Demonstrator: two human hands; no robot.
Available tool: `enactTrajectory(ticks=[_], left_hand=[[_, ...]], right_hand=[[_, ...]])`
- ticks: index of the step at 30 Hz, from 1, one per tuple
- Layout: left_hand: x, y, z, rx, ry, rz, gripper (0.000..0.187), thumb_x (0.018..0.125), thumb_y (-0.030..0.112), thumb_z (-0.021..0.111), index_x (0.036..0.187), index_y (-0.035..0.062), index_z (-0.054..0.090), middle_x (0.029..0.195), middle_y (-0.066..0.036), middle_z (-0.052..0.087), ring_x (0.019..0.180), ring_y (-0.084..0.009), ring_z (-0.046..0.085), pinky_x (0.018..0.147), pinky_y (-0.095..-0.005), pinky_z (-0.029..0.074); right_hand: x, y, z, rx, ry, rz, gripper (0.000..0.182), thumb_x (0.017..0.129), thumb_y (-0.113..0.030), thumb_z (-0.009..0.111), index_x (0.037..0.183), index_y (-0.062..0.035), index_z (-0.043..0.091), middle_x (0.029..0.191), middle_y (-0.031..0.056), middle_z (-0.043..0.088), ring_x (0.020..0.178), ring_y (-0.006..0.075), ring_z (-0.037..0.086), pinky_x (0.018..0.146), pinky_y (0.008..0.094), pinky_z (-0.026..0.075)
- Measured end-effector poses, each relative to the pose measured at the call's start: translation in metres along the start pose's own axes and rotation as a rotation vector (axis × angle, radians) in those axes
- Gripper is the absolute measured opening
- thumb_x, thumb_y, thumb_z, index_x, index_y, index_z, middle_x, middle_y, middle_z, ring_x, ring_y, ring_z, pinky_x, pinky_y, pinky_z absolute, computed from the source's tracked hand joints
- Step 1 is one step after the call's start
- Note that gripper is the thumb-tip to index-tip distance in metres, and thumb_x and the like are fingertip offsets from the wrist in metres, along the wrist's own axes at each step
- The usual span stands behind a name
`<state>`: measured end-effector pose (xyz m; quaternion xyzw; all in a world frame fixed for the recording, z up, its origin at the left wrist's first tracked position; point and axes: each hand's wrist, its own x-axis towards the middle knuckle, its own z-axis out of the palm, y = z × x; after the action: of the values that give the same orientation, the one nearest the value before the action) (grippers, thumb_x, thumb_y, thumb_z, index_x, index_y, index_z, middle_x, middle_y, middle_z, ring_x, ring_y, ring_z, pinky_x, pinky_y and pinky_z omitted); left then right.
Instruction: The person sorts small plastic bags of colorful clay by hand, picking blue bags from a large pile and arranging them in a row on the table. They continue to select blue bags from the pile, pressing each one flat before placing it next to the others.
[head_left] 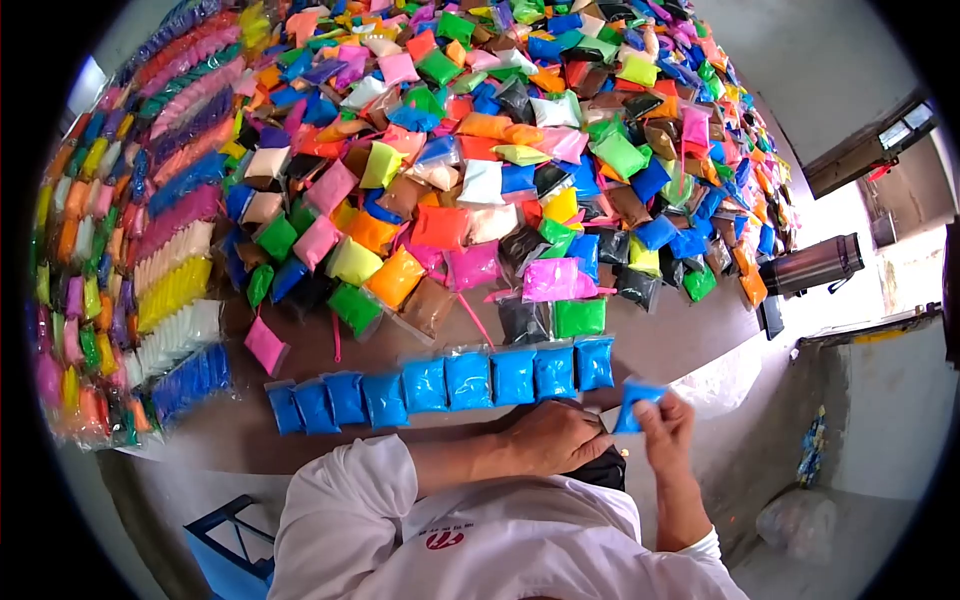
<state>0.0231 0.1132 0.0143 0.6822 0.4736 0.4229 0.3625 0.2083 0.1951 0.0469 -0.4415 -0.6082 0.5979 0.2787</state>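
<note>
My right hand (668,432) pinches a small blue packet (636,408) between thumb and fingers, raised off the right end of a row of blue packets (468,380). These clear-bagged packets lie side by side along the near part of the brown table. My left hand (560,438) rests at the table's near edge, below the row. Its fingers are curled in, the thumb points towards the right hand, and whatever lies inside the grip is hidden. A black item (603,470) shows just below it.
A large heap of multicoloured packets (480,180) covers the far side of the table (330,440). Long sleeves of bundled packets (170,210) lie at left. A metal flask (815,265) is at right, with clear plastic (720,380) nearer. A blue stool (235,545) stands below left.
</note>
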Motion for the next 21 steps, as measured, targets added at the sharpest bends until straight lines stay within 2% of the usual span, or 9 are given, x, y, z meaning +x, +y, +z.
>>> enactTrajectory(ticks=[2, 5, 7, 8, 11, 13, 15, 17, 21], left_hand=[[-0.002, 0.0, 0.004, 0.01, 0.019, 0.0, 0.037, 0.092, 0.025, 0.061, 0.064, 0.0016, 0.056, 0.069, -0.015, 0.059, 0.067, -0.0369, 0.061, 0.062, -0.0457, 0.052], [-0.006, -0.003, 0.011, 0.155, -0.044, 0.099, 0.031, 0.09, 0.022, 0.062, 0.066, 0.0031, 0.058, 0.07, -0.012, 0.06, 0.066, -0.032, 0.063, 0.06, -0.0429, 0.053], [-0.007, -0.006, 0.014, 0.193, -0.067, 0.138, 0.03, 0.09, 0.021, 0.062, 0.066, 0.0035, 0.059, 0.071, -0.012, 0.06, 0.066, -0.0315, 0.063, 0.059, -0.0429, 0.053], [-0.008, -0.007, 0.016, 0.225, -0.093, 0.173, 0.029, 0.09, 0.02, 0.062, 0.066, 0.004, 0.059, 0.072, -0.012, 0.061, 0.066, -0.031, 0.063, 0.059, -0.0429, 0.053], [-0.009, -0.006, 0.014, 0.338, -0.135, 0.221, 0.027, 0.089, 0.019, 0.062, 0.066, 0.0044, 0.059, 0.073, -0.012, 0.06, 0.066, -0.0304, 0.064, 0.058, -0.0424, 0.053], [-0.011, -0.006, 0.016, 0.325, -0.134, 0.291, 0.026, 0.088, 0.019, 0.063, 0.067, 0.0049, 0.06, 0.072, -0.012, 0.06, 0.066, -0.0302, 0.063, 0.058, -0.0417, 0.053], [-0.01, -0.009, 0.019, 0.23, -0.07, 0.17, 0.024, 0.088, 0.018, 0.063, 0.068, 0.0046, 0.06, 0.072, -0.012, 0.059, 0.066, -0.0305, 0.063, 0.058, -0.0414, 0.052], [-0.011, -0.01, 0.02, 0.226, -0.078, 0.177, 0.025, 0.088, 0.018, 0.063, 0.068, 0.0044, 0.059, 0.072, -0.013, 0.059, 0.066, -0.0308, 0.063, 0.058, -0.0417, 0.052], [-0.01, -0.009, 0.017, 0.223, -0.092, 0.169, 0.026, 0.089, 0.018, 0.062, 0.068, 0.0035, 0.059, 0.073, -0.013, 0.059, 0.066, -0.0317, 0.063, 0.059, -0.0424, 0.052]], right_hand=[[0.022, -0.013, -0.007, -0.102, 0.119, -0.051, 0.013, 0.093, -0.011, 0.066, 0.094, 0.0022, 0.067, 0.079, -0.0048, 0.059, 0.071, 0.0041, 0.051, 0.061, 0.0234, 0.042], [0.047, -0.008, -0.022, -0.212, 0.094, -0.023, 0.016, 0.093, -0.012, 0.067, 0.092, 0.0031, 0.064, 0.074, -0.0014, 0.059, 0.07, 0.0044, 0.05, 0.06, 0.024, 0.041], [0.059, -0.001, -0.026, -0.565, -0.076, 0.009, 0.022, 0.09, -0.017, 0.071, 0.095, 0.0028, 0.063, 0.07, 0.0053, 0.058, 0.066, 0.0102, 0.052, 0.06, 0.0278, 0.043], [0.063, 0.002, -0.024, -0.564, -0.076, 0.017, 0.022, 0.09, -0.017, 0.071, 0.095, 0.0028, 0.063, 0.07, 0.0053, 0.058, 0.066, 0.0102, 0.052, 0.06, 0.0278, 0.043], [0.074, 0.003, -0.011, -0.671, -0.022, -0.077, 0.033, 0.081, -0.023, 0.078, 0.098, 0.0007, 0.062, 0.074, 0.0136, 0.062, 0.065, 0.0263, 0.058, 0.065, 0.0367, 0.048], [0.076, 0.008, -0.01, -0.668, 0.021, -0.109, 0.034, 0.081, -0.021, 0.078, 0.1, 0.0007, 0.062, 0.079, 0.0135, 0.064, 0.069, 0.0245, 0.06, 0.066, 0.036, 0.049], [0.075, 0.006, -0.01, -0.671, 0.063, -0.175, 0.035, 0.08, -0.019, 0.079, 0.103, 0.0008, 0.061, 0.085, 0.0135, 0.066, 0.072, 0.0227, 0.061, 0.068, 0.0353, 0.049], [0.072, 0.001, -0.006, -0.468, 0.097, -0.121, 0.038, 0.079, -0.014, 0.08, 0.109, -0.0003, 0.061, 0.092, 0.0109, 0.066, 0.077, 0.0181, 0.061, 0.071, 0.0326, 0.05], [0.066, 0.003, -0.008, -0.452, 0.203, -0.127, 0.034, 0.078, -0.01, 0.081, 0.105, -0.0011, 0.063, 0.092, 0.0074, 0.065, 0.078, 0.0144, 0.06, 0.07, 0.031, 0.049]])
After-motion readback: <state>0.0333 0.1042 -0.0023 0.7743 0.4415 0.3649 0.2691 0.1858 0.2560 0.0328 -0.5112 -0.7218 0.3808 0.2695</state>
